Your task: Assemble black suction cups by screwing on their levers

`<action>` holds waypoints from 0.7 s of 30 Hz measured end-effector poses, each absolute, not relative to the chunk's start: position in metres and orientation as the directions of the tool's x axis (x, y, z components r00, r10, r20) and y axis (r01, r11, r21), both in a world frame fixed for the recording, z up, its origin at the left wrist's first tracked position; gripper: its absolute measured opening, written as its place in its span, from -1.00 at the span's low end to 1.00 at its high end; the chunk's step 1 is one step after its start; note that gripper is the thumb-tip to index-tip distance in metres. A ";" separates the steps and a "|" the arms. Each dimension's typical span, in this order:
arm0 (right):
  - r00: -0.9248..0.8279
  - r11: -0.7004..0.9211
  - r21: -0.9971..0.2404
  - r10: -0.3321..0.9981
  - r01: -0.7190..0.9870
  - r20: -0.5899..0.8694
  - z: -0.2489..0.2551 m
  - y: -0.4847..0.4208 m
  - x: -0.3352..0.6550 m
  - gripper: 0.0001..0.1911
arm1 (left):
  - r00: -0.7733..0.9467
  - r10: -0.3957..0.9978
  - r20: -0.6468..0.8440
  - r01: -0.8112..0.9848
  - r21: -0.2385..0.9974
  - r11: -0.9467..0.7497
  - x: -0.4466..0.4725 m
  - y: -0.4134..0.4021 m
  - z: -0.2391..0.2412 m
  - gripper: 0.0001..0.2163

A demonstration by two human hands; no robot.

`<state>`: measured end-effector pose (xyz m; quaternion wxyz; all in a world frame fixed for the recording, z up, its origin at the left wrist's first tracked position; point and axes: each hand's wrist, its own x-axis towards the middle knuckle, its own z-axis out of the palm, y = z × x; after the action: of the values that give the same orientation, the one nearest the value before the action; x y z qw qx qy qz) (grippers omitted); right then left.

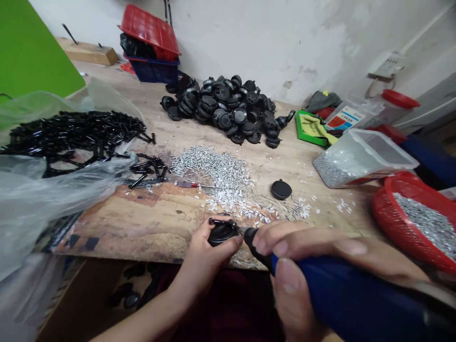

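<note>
My left hand (210,247) is closed round a round black plastic part (221,232) near the table's front edge. A thin black bar lies across the top of that part. In my right hand (299,266) is a blue electric screwdriver (342,294) with a black nose, the fingers wrapped round its body. Its tip meets the right side of the black part, beside my left thumb. Just beyond my hands lie small white plastic sleeves (231,202) and a heap of silver screws (210,164). One black disc (281,189) lies alone to the right.
Black round parts (228,109) are heaped against the wall. Black bars (78,135) fill a clear plastic bag at left. A small screwdriver (188,185) lies by the screws. At right stand a clear tub (374,154) and a red basket (388,209) of metal pieces.
</note>
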<state>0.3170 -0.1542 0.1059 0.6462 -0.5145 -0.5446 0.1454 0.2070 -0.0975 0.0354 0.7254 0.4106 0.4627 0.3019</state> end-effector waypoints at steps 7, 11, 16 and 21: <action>0.443 0.568 -0.801 0.678 0.192 0.587 0.103 -0.139 0.313 -0.78 | 0.551 0.642 -0.533 0.027 0.781 0.624 0.197 -0.101 0.035 -0.78; 0.460 0.594 -0.803 0.699 0.051 0.547 0.095 -0.136 0.324 -0.65 | 0.550 0.622 -0.558 0.027 0.756 0.654 0.195 -0.102 0.035 -0.68; 0.512 0.590 -0.799 0.656 0.112 0.556 0.100 -0.135 0.331 -0.60 | 0.567 0.608 -0.555 0.005 0.741 0.672 0.197 -0.100 0.032 -0.62; 0.601 0.490 -0.823 0.577 0.286 0.552 0.105 -0.122 0.340 -0.58 | 0.543 0.622 -0.563 -0.036 0.725 0.688 0.195 -0.104 0.027 -0.57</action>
<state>0.3397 -0.1216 0.1049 0.7452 -0.4952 -0.4357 0.0979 0.1948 -0.1040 0.0275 0.8104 0.3391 0.4325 0.2030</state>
